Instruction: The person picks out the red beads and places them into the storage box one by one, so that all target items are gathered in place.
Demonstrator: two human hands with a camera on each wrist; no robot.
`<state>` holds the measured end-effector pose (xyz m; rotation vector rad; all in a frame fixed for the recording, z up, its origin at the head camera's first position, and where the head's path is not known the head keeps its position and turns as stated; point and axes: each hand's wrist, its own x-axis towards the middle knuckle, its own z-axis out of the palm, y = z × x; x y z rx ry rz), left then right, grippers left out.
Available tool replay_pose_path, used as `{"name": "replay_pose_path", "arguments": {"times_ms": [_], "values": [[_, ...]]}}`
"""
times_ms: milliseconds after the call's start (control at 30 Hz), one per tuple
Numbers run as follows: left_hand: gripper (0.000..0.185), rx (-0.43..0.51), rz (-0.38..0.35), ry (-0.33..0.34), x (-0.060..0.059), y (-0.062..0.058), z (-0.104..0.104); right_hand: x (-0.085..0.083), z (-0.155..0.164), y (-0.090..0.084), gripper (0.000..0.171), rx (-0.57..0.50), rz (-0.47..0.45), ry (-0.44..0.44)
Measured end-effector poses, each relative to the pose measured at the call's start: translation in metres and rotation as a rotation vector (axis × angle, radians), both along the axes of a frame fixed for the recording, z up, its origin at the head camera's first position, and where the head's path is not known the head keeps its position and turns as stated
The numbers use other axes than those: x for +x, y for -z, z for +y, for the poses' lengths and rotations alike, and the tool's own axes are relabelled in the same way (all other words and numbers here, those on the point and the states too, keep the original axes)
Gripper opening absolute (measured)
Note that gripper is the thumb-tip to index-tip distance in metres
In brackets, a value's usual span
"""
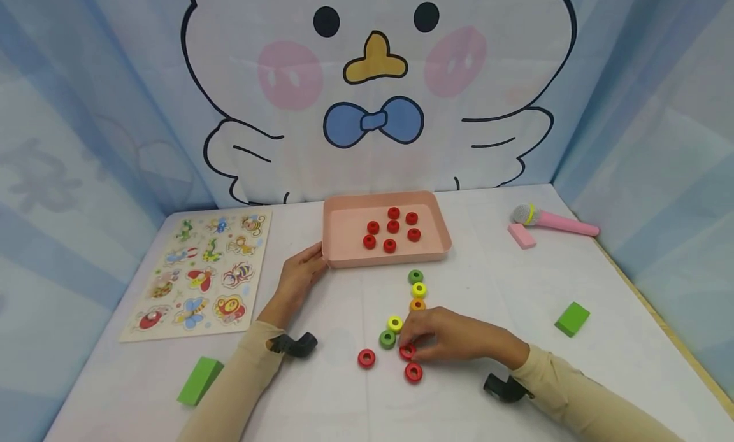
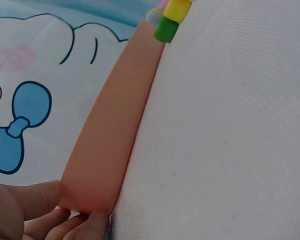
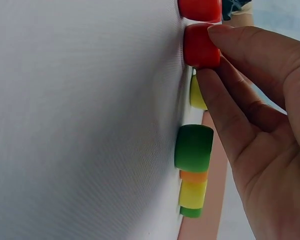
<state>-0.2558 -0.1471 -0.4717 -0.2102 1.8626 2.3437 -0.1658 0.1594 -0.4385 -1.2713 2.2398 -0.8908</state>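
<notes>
My right hand [image 1: 453,334] pinches a red ring-shaped bead [image 3: 201,46] between thumb and fingers, low at the tabletop. Close in front of it lies another red bead [image 1: 413,372], and a third red bead [image 1: 366,358] is off to the left. Just beyond the fingertips sit a green bead [image 1: 387,339] and a yellow bead [image 1: 395,324]. A row of orange [image 1: 417,304], yellow [image 1: 419,290] and green [image 1: 415,276] beads runs toward the pink tray [image 1: 350,262]. At the tray's front left corner, my left hand [image 1: 298,279] grips the wall, thumb near the rim.
Several red beads [image 1: 392,227] lie inside the tray. An insect picture board [image 1: 223,289] is at the left, with a green block [image 1: 200,381] nearer. On the right are a pink toy microphone [image 1: 564,223], a pink block [image 1: 522,235] and another green block [image 1: 572,319].
</notes>
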Motion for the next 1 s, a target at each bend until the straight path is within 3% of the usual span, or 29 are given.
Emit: {"name": "replay_pose_path", "arguments": {"times_ms": [200,333,567,833,1000], "values": [[0.052,-0.001,0.003,0.001,0.001,-0.001,0.0,-0.004,0.002,-0.007,0.026,0.02,0.007,0.021],[0.052,0.002,0.008,0.004,0.001,-0.002,-0.001,-0.019,0.003,-0.02,0.026,-0.031,0.032,0.036],[0.051,0.004,0.014,0.009,0.001,-0.002,0.0,-0.067,-0.004,-0.054,0.03,-0.075,0.094,0.142],[0.049,-0.007,0.026,0.0,0.001,0.004,0.001,-0.133,-0.017,-0.063,0.028,-0.113,0.21,0.257],[0.049,-0.001,0.023,-0.017,0.0,0.003,-0.001,-0.16,-0.031,-0.069,0.03,-0.056,0.196,0.365]]}}
